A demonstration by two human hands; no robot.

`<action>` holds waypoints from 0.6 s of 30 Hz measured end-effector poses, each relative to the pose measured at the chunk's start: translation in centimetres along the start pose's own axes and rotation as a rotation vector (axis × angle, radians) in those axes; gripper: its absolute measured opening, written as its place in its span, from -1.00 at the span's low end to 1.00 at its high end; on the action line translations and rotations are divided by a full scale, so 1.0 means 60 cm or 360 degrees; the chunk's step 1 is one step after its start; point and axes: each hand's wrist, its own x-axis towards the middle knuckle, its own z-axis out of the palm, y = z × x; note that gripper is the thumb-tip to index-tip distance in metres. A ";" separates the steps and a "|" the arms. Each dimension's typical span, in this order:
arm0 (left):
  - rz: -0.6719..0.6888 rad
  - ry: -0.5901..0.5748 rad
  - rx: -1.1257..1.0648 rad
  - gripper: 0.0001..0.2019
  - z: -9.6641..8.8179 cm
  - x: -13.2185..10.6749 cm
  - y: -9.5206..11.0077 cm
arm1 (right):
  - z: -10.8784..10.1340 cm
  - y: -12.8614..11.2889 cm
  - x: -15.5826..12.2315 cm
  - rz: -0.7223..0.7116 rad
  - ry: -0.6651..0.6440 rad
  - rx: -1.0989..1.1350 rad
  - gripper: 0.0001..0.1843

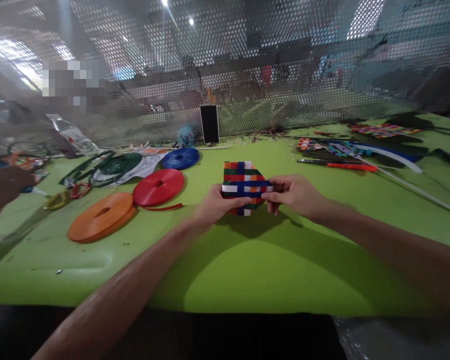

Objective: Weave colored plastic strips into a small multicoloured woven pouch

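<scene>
A small woven piece of flat ribbon strips (242, 180), in red, blue, green, white and orange, is held up a little above the green table. My left hand (218, 202) grips its lower left side, the thumb lying across the front face. At its right edge my right hand (290, 194) pinches the strip ends between thumb and fingers. The woven piece has a straight left side and comes to a blunt point on the right. Its back, and the fingers behind it, are hidden.
Left lie an orange ribbon roll (97, 220), a red roll (158, 187), a blue roll (180, 158), a green roll (120, 165) and yellow-handled scissors (57, 201). A red pen-like tool (351, 167) lies right. A phone-like panel (210, 124) stands behind. Another person's hand (9, 182) shows far left.
</scene>
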 end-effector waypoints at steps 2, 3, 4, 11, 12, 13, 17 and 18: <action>0.0014 0.0005 -0.0020 -0.54 0.002 -0.001 -0.001 | 0.003 0.003 0.000 -0.0014 0.0023 -0.0006 -0.65; 0.0015 0.0004 -0.0041 -0.53 0.003 -0.001 -0.001 | 0.004 0.004 0.000 -0.0028 0.0047 -0.0020 -0.65; 0.0013 0.0005 -0.0056 -0.53 0.004 -0.002 -0.001 | 0.005 0.005 0.000 -0.0044 0.0074 -0.0053 -0.65; -0.0056 0.0084 -0.0155 -0.58 0.012 -0.008 0.002 | 0.010 0.002 -0.007 -0.0007 0.0064 -0.0034 -0.68; -0.0081 0.0078 -0.0189 -0.58 0.013 -0.009 0.004 | 0.009 0.002 -0.007 0.0024 0.0024 0.0033 -0.67; -0.0105 0.0078 -0.0223 -0.58 0.014 -0.011 0.006 | 0.007 0.003 -0.007 0.0044 -0.0012 0.0098 -0.66; -0.0167 0.0060 -0.0325 -0.61 0.017 -0.015 0.014 | 0.003 0.007 -0.008 0.0065 -0.0111 0.0299 -0.65; -0.0173 0.0043 -0.0340 -0.62 0.016 -0.015 0.015 | 0.003 0.007 -0.008 0.0064 -0.0117 0.0324 -0.64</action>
